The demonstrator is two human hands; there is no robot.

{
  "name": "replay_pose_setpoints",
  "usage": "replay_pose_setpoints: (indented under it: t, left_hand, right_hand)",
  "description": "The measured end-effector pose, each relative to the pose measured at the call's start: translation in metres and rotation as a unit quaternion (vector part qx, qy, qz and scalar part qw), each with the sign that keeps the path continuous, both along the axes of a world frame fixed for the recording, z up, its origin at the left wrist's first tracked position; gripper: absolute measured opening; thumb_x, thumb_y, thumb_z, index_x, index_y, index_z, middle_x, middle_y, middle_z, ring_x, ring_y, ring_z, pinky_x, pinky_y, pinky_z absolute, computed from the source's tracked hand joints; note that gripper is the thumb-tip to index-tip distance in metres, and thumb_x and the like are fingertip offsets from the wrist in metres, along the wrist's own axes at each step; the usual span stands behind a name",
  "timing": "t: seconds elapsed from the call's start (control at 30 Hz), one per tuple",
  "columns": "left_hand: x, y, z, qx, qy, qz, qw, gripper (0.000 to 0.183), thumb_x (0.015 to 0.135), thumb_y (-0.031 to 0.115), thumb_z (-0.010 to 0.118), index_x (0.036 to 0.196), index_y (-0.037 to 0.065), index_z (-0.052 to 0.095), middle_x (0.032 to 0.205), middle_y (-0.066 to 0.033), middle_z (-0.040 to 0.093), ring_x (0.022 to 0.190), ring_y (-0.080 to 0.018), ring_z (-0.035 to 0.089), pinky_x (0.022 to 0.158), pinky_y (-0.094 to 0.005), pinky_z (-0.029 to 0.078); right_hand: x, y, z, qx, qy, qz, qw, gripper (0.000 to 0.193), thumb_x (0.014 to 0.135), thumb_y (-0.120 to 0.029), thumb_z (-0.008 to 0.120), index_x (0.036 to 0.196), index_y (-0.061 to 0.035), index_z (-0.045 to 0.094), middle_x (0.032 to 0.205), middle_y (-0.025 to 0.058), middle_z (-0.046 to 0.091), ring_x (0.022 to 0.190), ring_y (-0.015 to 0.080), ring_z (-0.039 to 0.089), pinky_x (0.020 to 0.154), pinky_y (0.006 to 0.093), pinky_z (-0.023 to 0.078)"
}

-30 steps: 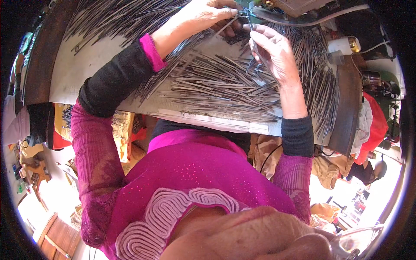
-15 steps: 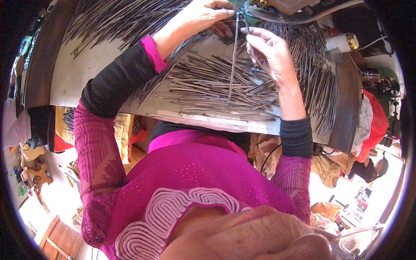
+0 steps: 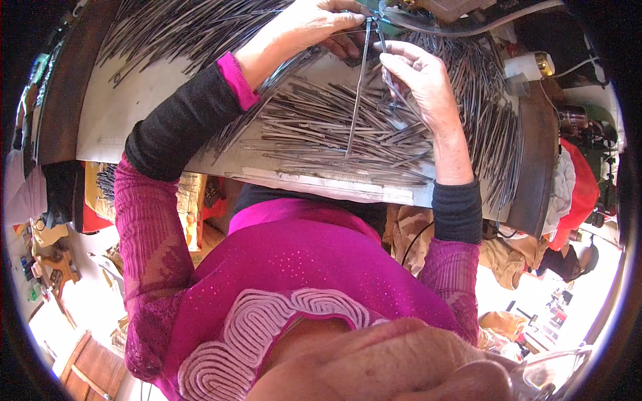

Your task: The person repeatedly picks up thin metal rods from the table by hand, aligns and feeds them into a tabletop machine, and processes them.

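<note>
My left hand [image 3: 314, 25] reaches to the top edge of the view, its thumb and fingers closed beside a small metal fixture [image 3: 376, 15]. Whatever sits between those fingertips is too small and partly hidden to make out. My right hand [image 3: 424, 77] pinches a thin dark metal strip [image 3: 384, 57], which slants up to the same fixture. Between the two hands a longer, paler metal strip [image 3: 358, 93] hangs from the fixture toward me, over a loose heap of similar metal strips [image 3: 301, 130].
More strips [image 3: 180, 30] cover the far left of the pale worktop [image 3: 127, 117], and a dense bundle [image 3: 491, 127] lies at the right. Dark raised edges [image 3: 63, 100] bound both sides. A machine body [image 3: 451, 8] with a thick cable [image 3: 468, 30] and a white cylinder [image 3: 525, 65] stand at the far right.
The lower end of the pale hanging strip has swung slightly left. Both hands stay in nearly the same place beside the fixture, with the same grips.
</note>
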State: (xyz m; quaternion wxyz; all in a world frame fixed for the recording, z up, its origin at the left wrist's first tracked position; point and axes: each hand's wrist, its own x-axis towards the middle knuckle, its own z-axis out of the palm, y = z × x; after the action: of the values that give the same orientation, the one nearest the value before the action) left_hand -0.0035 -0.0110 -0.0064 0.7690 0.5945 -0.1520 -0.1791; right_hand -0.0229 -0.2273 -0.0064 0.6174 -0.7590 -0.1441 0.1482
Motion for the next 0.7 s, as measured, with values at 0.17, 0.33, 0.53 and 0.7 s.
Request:
replay_pose_setpoints:
  t: [0.17,0.33,0.53,0.7]
  left_hand:
    - [-0.012,0.003,0.034,0.318,-0.132,0.072,0.936,0.024,0.091,0.016,0.052,0.088,-0.006,0.061,0.065,-0.0099,0.063,0.057,-0.0168,0.063,0.053,-0.0285,0.049]
    - [-0.009,0.007,0.035,0.432,-0.192,0.033,0.88,0.03,0.092,0.021,0.05,0.081,-0.005,0.062,0.056,-0.0113,0.059,0.046,-0.0182,0.057,0.047,-0.0318,0.045]
    - [-0.022,0.006,0.046,0.361,-0.157,0.052,0.918,0.025,0.088,0.02,0.057,0.08,-0.003,0.061,0.053,-0.006,0.055,0.043,-0.0136,0.051,0.045,-0.0288,0.041]
    - [-0.007,0.001,0.011,0.409,-0.177,-0.02,0.895,0.035,0.09,0.033,0.056,0.103,0.001,0.064,0.077,-0.0072,0.064,0.059,-0.0111,0.056,0.056,-0.0268,0.045]
  right_hand:
    - [0.002,-0.003,0.0,0.023,0.018,0.021,0.999,0.027,0.087,-0.015,0.06,0.11,-0.0012,0.062,0.074,-0.0008,0.06,0.059,0.0034,0.052,0.051,0.0173,0.041]
    - [0.003,-0.002,0.0,0.053,0.061,0.027,0.996,0.026,0.088,-0.016,0.06,0.109,-0.0009,0.06,0.072,-0.0002,0.06,0.056,0.0035,0.052,0.048,0.0169,0.04]
    - [-0.005,0.006,0.007,0.018,0.101,0.065,0.993,0.024,0.089,-0.018,0.059,0.104,-0.0003,0.06,0.071,0.0024,0.061,0.05,0.005,0.052,0.045,0.0174,0.04]
    - [-0.011,0.011,0.011,-0.063,0.131,0.165,0.975,0.02,0.086,-0.022,0.061,0.088,-0.0015,0.063,0.068,0.003,0.062,0.05,0.0063,0.053,0.046,0.0194,0.042]
